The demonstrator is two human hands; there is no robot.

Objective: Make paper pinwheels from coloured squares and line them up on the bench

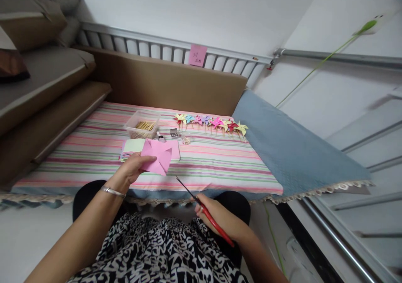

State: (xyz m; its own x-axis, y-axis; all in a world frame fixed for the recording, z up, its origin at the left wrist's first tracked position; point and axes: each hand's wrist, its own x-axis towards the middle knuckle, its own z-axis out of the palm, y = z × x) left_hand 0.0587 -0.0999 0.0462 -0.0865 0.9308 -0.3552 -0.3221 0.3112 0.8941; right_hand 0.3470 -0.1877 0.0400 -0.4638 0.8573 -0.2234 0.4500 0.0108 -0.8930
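My left hand (134, 167) pinches the left edge of a pink paper square (157, 155), which has slits running in from its corners. To the right, my right hand (215, 214) is wrapped round red-handled scissors (209, 216). Their dark blades point up and left, apart from the paper. Beneath and behind the held square lie a stack of coloured paper (133, 145) and more pink paper (175, 149). A clear box (131, 128) of wooden sticks stands beyond the stack. Near it are a small dark-and-white bottle (161, 138), a small open box (173, 133) and a small clear container (186, 139).
Several coloured paper pinwheels (216, 123) on sticks lie in a row at the back right of the striped cloth (216, 165). A brown board (169, 81) stands behind, with a metal rail above. Large cushions (40, 77) are stacked at the left.
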